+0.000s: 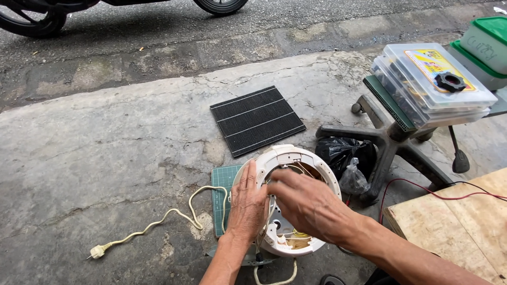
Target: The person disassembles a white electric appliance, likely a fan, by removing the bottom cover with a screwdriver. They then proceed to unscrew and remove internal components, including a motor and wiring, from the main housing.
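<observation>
A round white appliance housing (293,203), opened so that its wiring is being exposed, is being steadied on a green cutting mat (223,182) on the concrete ground (105,158), near the lower centre of the view. The left hand (247,203) is being laid flat against the housing's rim at nine o'clock, fingers extended and close together, gripping nothing. The right hand (306,203) is being reached across the open top from four o'clock, fingers loosely curled over the inner wires; whether anything is being pinched cannot be told. A cream power cord (158,224) with its plug is being trailed toward eight o'clock. A black ribbed panel (257,120) is lying at twelve o'clock from the housing.
</observation>
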